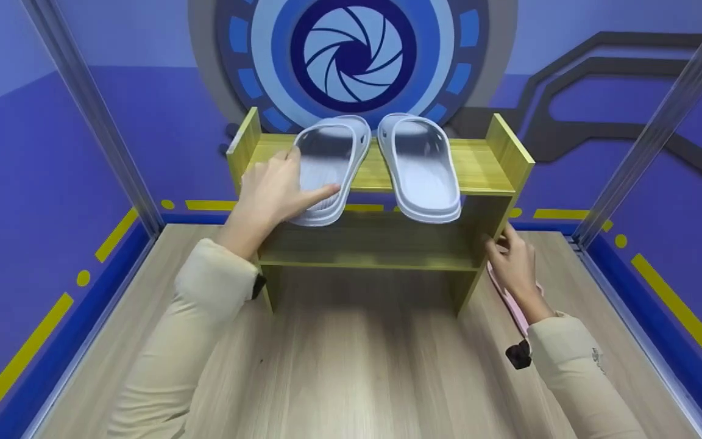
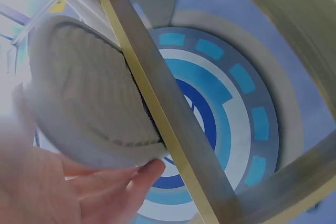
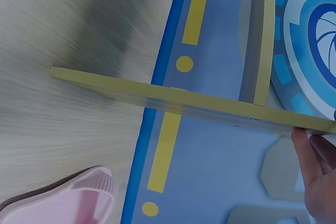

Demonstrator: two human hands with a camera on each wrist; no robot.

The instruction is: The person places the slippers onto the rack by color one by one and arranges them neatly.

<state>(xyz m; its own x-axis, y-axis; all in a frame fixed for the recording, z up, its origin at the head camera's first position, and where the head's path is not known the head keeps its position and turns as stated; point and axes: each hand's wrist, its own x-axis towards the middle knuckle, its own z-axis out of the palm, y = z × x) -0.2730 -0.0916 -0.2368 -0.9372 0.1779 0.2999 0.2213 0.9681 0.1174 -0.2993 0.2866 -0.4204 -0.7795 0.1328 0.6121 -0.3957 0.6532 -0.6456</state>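
A small wooden shoe rack (image 1: 366, 266) stands upright, with a pair of light grey clogs side by side on its top shelf, toes toward the wall. My left hand (image 1: 272, 189) holds the left clog (image 1: 325, 164), thumb over its heel end and fingers along its outer side. From below, the left wrist view shows the clog's ribbed sole (image 2: 100, 87) jutting past the shelf edge. The right clog (image 1: 427, 174) is untouched. My right hand (image 1: 515, 265) grips the rack's right side panel (image 3: 210, 103), thumb and fingers on either side of it.
A pink slipper (image 1: 512, 302) lies on the wood-grain surface (image 1: 351, 372), right of the rack and partly behind my right hand. Blue printed walls (image 1: 144, 140) stand behind and on both sides, with metal posts (image 1: 104, 122) at the corners.
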